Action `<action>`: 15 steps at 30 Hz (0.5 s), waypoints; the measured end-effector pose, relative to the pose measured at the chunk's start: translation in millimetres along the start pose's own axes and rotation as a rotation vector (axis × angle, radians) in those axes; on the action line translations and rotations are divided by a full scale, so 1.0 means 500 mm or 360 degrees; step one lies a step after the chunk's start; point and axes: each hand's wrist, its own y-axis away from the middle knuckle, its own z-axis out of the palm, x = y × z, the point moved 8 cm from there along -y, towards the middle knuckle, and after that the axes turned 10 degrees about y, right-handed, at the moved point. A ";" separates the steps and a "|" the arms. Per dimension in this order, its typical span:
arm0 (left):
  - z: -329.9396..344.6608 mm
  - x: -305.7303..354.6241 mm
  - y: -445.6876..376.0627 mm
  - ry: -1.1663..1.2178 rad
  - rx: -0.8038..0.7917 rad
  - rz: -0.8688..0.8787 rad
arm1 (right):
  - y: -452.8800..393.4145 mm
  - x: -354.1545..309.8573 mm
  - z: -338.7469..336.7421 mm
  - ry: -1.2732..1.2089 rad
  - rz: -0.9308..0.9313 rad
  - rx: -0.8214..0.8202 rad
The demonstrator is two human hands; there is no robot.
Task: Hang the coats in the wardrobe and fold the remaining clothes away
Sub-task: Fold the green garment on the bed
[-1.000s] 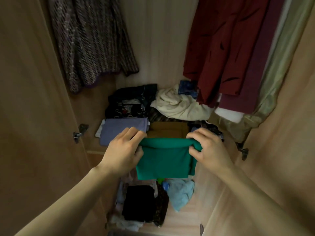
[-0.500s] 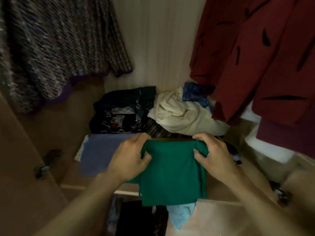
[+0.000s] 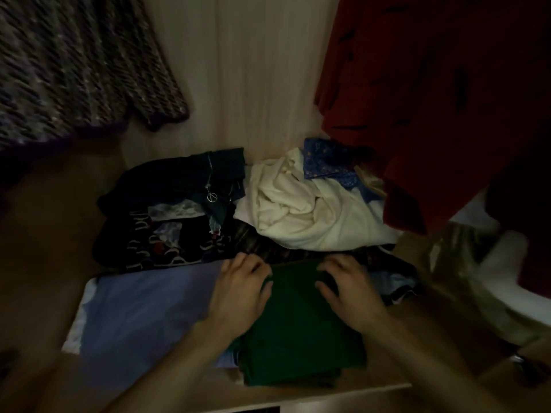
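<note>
Between the two grips lies a plain dark green top (image 3: pixel 298 332). Just left of the left grip (image 3: pixel 238 296) is a plain lilac-blue fold (image 3: pixel 149 311). Beyond that grip is a black garment (image 3: pixel 167 231) with pale curling print and a red spot. Beyond the right grip (image 3: pixel 348 287) is a plain cream heap (image 3: pixel 310 216), then a blue cloth (image 3: pixel 325 159) with tiny dots. Above hang a grey-purple flecked knit (image 3: pixel 74 64) and a deep red coat (image 3: pixel 432 93).

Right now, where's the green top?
Head view, lower centre: green top lies on the wardrobe shelf under both hands, right of the lilac fold.
</note>
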 end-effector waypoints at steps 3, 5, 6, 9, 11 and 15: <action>0.042 0.013 0.047 -0.0041 -0.0161 -0.0095 | 0.035 -0.017 0.045 -0.0070 0.0002 -0.0244; 0.083 0.015 0.080 -0.0089 -0.0369 -0.0206 | 0.059 -0.020 0.077 0.0025 0.0008 -0.0345; 0.104 0.013 0.093 -0.0091 -0.0476 -0.0251 | 0.071 -0.022 0.091 0.0093 -0.0004 -0.0366; 0.125 0.008 0.107 -0.0159 -0.0603 -0.0269 | 0.095 -0.022 0.109 0.0092 0.0027 -0.0305; 0.122 0.016 0.108 -0.0205 -0.0614 -0.0237 | 0.095 -0.025 0.105 0.0076 0.0016 -0.0232; 0.097 0.031 0.109 -0.0206 -0.0515 -0.0216 | 0.099 -0.034 0.080 0.0014 -0.0044 -0.0166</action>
